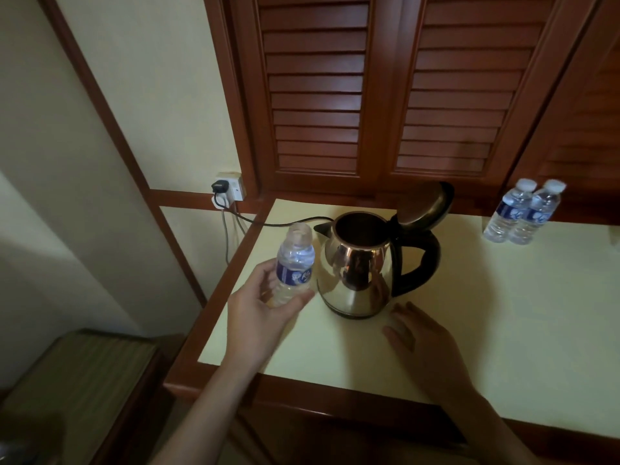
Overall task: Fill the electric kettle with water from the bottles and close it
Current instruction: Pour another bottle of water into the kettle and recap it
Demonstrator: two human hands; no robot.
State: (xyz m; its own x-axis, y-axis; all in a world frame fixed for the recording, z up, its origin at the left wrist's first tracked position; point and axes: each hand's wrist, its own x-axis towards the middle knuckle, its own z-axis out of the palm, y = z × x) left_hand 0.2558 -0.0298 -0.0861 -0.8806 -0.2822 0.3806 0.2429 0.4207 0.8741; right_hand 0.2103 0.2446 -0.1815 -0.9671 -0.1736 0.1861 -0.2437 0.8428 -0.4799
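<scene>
Bottle (293, 263) uncapped, seemingly empty, clamped in my left hand (265, 307) beside kettle (360, 263); right hand (416, 333) fingers apart, flat before kettle; I fetch full bottle next.

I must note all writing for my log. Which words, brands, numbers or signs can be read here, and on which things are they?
Nothing reads clearly.
Open bottle in the left hand: blue label with white lettering, too blurred to read.
Two capped bottles at the back right: blue labels, too small and blurred.
Kettle, wall socket: no text visible.
</scene>
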